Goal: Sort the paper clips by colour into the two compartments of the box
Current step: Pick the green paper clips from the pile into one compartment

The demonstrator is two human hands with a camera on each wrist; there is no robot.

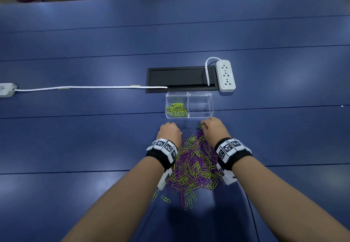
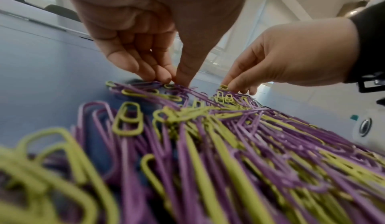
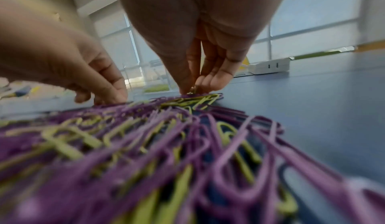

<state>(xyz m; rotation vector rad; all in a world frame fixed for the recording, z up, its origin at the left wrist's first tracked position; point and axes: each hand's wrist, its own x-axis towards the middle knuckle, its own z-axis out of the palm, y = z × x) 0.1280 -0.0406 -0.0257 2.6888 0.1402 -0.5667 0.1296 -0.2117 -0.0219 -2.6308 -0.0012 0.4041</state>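
Surface: blue table (image 1: 75,137), thin seams crossing it left to right.
Cable hatch: black rectangular panel (image 1: 180,78) set into the top, centre.
Power strip: white, (image 1: 226,76), just right of the hatch; its cord loops over the hatch.
Second cord: white cable (image 1: 85,88) from a grey-white block (image 1: 6,90) at the left edge to the hatch.
Box: clear, two compartments (image 1: 200,105), just in front of the hatch.
Clip pile: purple and yellow-green paper clips (image 1: 193,166), near side of the box.
Strays: a few yellow-green clips (image 1: 164,198) apart from the pile; count unclear.
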